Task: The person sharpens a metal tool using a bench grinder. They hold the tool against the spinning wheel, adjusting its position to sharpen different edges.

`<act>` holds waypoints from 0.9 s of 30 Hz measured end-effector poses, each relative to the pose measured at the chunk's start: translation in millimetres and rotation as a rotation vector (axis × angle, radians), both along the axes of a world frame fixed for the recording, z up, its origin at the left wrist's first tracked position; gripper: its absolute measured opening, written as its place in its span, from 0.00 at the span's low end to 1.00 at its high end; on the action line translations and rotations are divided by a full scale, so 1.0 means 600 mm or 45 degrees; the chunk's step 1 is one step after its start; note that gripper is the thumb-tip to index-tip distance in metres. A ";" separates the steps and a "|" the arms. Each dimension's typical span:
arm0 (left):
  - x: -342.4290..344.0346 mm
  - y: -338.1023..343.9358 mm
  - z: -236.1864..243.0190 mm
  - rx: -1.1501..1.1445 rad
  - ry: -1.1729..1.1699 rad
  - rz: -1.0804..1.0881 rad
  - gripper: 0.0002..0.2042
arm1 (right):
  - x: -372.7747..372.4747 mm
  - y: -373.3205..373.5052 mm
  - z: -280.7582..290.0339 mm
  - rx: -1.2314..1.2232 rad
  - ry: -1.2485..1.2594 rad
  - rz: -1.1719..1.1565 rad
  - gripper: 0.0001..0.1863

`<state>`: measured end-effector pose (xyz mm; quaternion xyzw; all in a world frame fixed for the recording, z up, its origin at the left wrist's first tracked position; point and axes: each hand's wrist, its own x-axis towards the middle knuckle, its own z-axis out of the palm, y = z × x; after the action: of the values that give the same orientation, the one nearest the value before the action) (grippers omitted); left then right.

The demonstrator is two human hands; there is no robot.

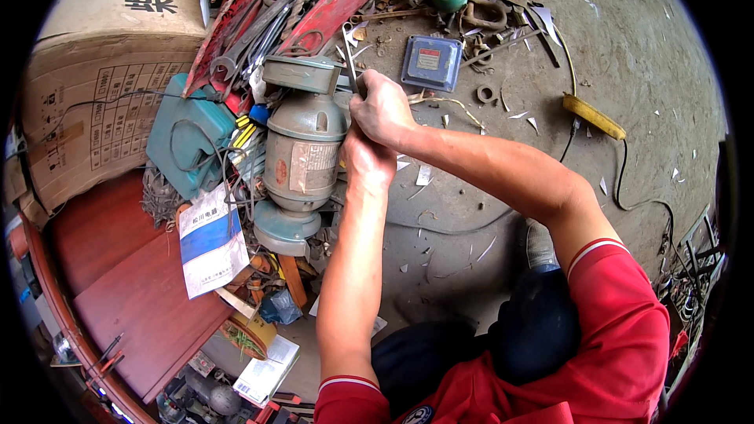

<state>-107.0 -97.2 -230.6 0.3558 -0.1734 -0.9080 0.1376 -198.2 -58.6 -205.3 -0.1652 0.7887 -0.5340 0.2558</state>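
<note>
A grey-green cylindrical electric machine [322,137], which looks like a motor or pump with flanged ends, stands on the floor in front of me, a worn label on its side. Close by its right side my right hand [382,112] is closed around a metal wrench [350,59], whose ring-like end sticks up beyond the fingers. Just below it, and partly covered by it, is my left hand [366,159], near the machine's casing. The left fingers are hidden, so what they hold does not show.
An open red toolbox [334,12] full of wrenches lies beyond the machine. To the left are a teal case [188,137], a large cardboard box [102,86] and a leaflet [212,242]. Scattered metal parts, a blue-grey square box [432,63] and a yellow corded device [594,116] lie rightward.
</note>
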 end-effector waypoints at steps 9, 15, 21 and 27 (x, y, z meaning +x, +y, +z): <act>0.004 -0.003 -0.009 -0.023 -0.005 -0.039 0.24 | 0.003 -0.003 -0.003 -0.006 -0.013 -0.001 0.11; 0.006 0.008 0.017 -0.090 -0.050 -0.021 0.21 | 0.013 0.004 0.000 -0.021 -0.001 -0.022 0.11; 0.025 0.012 0.026 -0.154 -0.069 -0.059 0.24 | 0.029 0.008 -0.002 -0.026 -0.012 -0.002 0.11; 0.042 0.018 0.026 -0.194 -0.087 -0.055 0.24 | 0.040 0.017 -0.001 0.018 0.007 0.009 0.13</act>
<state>-81.8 -86.3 -215.1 0.3711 -0.2543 -0.8823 0.1387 -174.3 -48.3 -205.7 -0.1677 0.7926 -0.5271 0.2565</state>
